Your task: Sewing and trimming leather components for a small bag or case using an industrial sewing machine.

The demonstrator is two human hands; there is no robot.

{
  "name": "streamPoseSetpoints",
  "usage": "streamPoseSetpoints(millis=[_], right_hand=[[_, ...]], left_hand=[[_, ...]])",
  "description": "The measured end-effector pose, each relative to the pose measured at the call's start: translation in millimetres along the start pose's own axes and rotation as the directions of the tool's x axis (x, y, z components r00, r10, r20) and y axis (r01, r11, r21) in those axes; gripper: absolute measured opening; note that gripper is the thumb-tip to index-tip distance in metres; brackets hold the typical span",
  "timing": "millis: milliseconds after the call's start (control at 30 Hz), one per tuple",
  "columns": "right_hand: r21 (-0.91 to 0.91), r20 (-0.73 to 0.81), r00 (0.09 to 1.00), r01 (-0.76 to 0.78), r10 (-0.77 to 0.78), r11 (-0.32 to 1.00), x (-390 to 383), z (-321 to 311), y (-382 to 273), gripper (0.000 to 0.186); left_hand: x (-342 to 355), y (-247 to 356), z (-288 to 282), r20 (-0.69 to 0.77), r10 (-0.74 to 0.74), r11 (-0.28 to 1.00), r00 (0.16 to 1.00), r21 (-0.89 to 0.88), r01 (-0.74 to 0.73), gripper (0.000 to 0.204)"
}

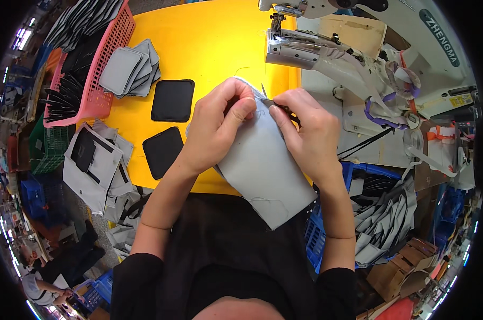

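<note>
A grey fabric piece (268,165) hangs tilted in front of me, its lower corner over my lap. My left hand (215,122) pinches its top edge between thumb and fingers. Closed around small thread snips (267,100), my right hand (312,128) is at the same edge, the pointed blades spread beside the cloth. Loose dark threads lie on the fabric near the blades and near its lower end. Left of my left hand, two black rounded-square panels (172,100) lie on the yellow table (209,42), the lower one partly behind my forearm.
A stack of grey panels (129,69) is at the table's left, beside a pink basket (105,69) of fabric pieces. Sewn grey bags (95,170) are piled below. A sewing machine (316,48) stands at the far right. Blue crates (315,234) with grey pieces flank my right arm.
</note>
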State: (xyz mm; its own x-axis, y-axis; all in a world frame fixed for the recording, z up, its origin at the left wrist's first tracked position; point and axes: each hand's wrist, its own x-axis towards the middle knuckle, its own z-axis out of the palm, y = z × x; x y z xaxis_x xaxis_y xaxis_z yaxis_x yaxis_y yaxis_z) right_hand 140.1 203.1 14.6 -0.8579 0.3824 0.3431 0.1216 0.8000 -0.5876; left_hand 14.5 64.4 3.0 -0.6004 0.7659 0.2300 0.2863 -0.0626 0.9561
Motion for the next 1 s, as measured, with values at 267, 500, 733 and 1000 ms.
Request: streamPoseSetpoints(millis=[267, 500, 733, 1000], right_hand=[[0.148, -0.051, 0.993, -0.099, 0.107, 0.984, -8, 6, 1, 0.011], [0.08, -0.018, 0.997, -0.076, 0.077, 0.994, -2, -3, -6, 0.012], [0.267, -0.034, 0.984, -0.162, 0.177, 0.95, -2, 8, 4, 0.011], [0.251, -0.274, 0.809, -0.462, 0.521, 0.85, -13, 45, 78, 0.017]], left_hand=[[2, 4, 1, -0.075, -0.126, 0.977, 0.989, -0.18, 0.111, 0.012], [6, 7, 3, -0.105, -0.133, 0.97, 0.985, -0.216, 0.108, 0.013], [7, 1, -1, -0.092, -0.144, 0.928, 0.985, -0.358, 0.103, 0.021], [11, -19, -21, -0.094, -0.014, 0.347, 0.996, -0.934, -0.083, 0.032]])
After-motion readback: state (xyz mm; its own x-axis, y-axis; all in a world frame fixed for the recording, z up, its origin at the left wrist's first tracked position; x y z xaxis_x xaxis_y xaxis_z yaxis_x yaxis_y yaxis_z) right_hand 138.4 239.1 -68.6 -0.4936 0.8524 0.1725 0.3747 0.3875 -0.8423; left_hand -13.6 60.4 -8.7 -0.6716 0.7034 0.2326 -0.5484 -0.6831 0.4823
